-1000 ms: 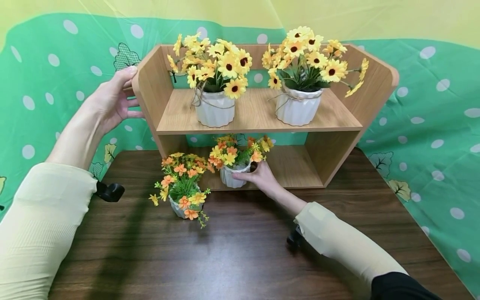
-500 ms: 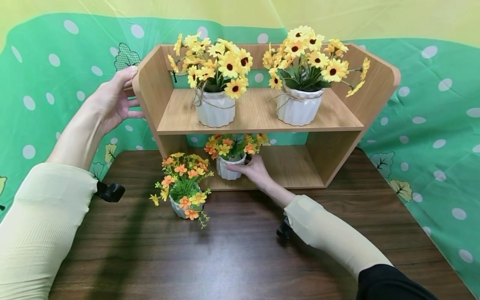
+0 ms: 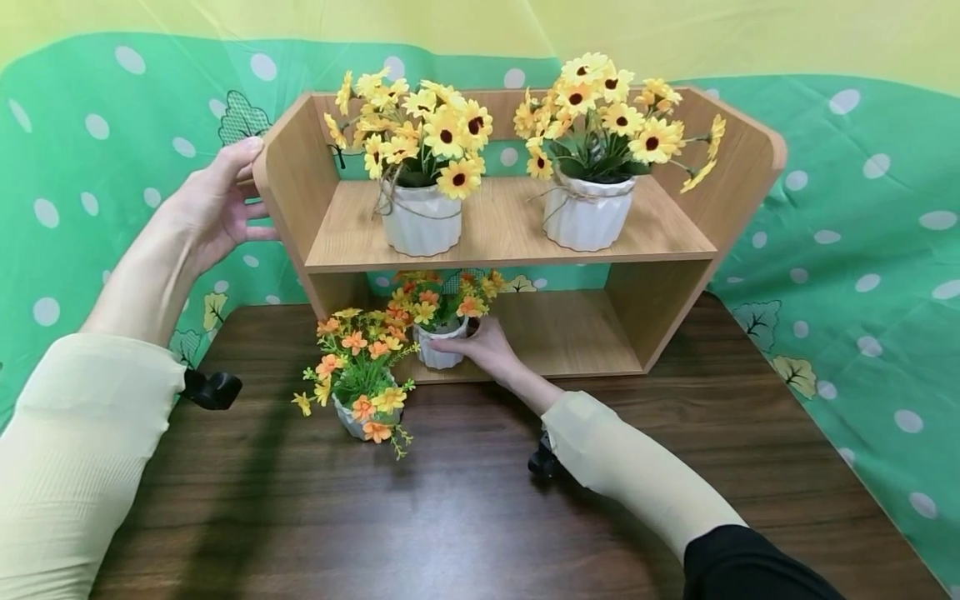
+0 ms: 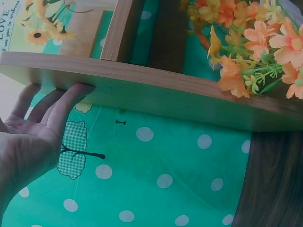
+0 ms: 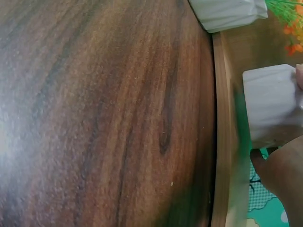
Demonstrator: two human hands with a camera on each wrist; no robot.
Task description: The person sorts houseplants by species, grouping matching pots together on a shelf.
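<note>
My right hand (image 3: 487, 346) grips the white pot (image 3: 438, 350) of orange and yellow artificial flowers (image 3: 446, 296) at the lower shelf's front, thumb on the near side. In the right wrist view that pot (image 5: 272, 104) is at the right, the hand (image 5: 284, 165) at its side. Fingertips of my left hand (image 3: 225, 200) rest against the outside of the wooden shelf's left panel (image 3: 288, 175); the left wrist view shows the hand's fingers (image 4: 71, 101) extended onto it. A second potted orange-and-yellow plant (image 3: 367, 375) stands on the table before the shelf's left end.
Two white pots of yellow daisies, a left one (image 3: 422, 217) and a right one (image 3: 588, 212), stand on the upper shelf (image 3: 502, 225). The dark wooden table (image 3: 450, 500) spreads in front. A green dotted cloth (image 3: 862, 250) hangs behind.
My right hand has moved left with the held flower pot, drawing it closer to the plant on the table. My left hand stays at the shelf's side; the head view has shifted slightly.
</note>
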